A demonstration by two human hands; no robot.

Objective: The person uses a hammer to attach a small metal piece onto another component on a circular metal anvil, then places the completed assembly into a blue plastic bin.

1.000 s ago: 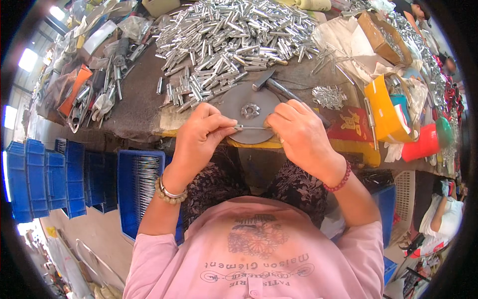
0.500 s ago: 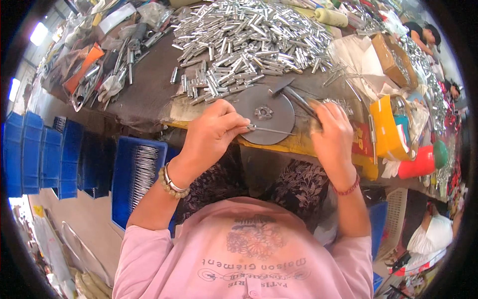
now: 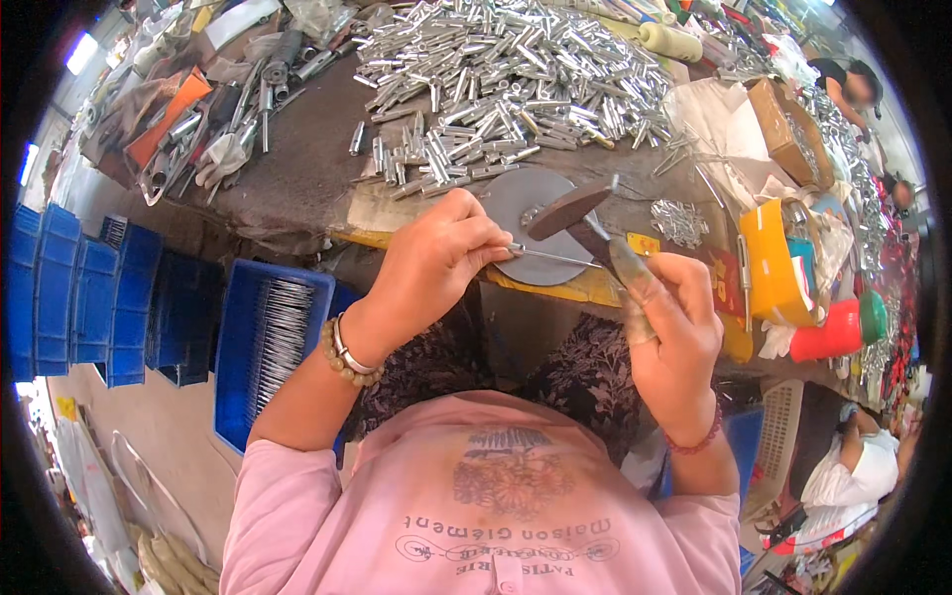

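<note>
My left hand [image 3: 431, 258] pinches one end of a thin metal rod [image 3: 560, 258], which lies across the near part of a round grey disc [image 3: 508, 198] at the table edge. In my right hand [image 3: 676, 342] is a hammer [image 3: 571, 210], its dark head raised over the disc. Finger wraps cover part of that hand. Beyond the disc spreads a large heap of short silver metal tubes [image 3: 516, 79]. To the right of the disc lies a small pile of tiny metal pieces [image 3: 679, 223].
At lower left stands a blue bin [image 3: 228, 407] holding a row of thin metal rods [image 3: 283, 327]. Stacked blue crates [image 3: 79, 307] are further left. On the right are a yellow box [image 3: 772, 263], a red container [image 3: 828, 332] and a cardboard box [image 3: 788, 134]. Another person [image 3: 848, 89] is at far right.
The hammer has turned and come closer to me, its head now larger in view. My right hand has moved slightly right and nearer. My left hand still pinches the rod.
</note>
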